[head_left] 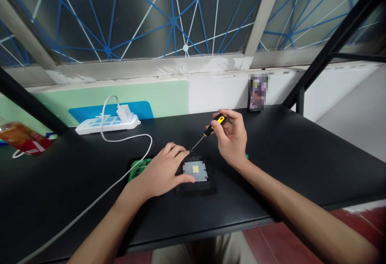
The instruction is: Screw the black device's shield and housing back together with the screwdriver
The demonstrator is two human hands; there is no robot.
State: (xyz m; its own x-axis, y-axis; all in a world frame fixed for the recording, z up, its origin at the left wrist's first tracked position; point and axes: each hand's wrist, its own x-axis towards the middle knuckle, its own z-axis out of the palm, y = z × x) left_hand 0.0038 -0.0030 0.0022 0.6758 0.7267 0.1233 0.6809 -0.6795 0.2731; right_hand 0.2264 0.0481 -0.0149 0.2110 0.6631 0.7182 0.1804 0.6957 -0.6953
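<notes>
- The black table [304, 155] is viewed from the wearer's head, above its near edge.
- The view is directed forward and down across the nearby table.
- The window [157, 19] is framed beyond the table.

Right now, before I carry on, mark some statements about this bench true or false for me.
1. The right hand holds a screwdriver. True.
2. The screwdriver is red and white. False: its colors are black and yellow.
3. A green circuit board lies left of the gray plate. True.
4. Nothing sits on the gray plate. False: a pale yellow square is on it.
5. A white charger is plugged into the power strip. True.
</notes>
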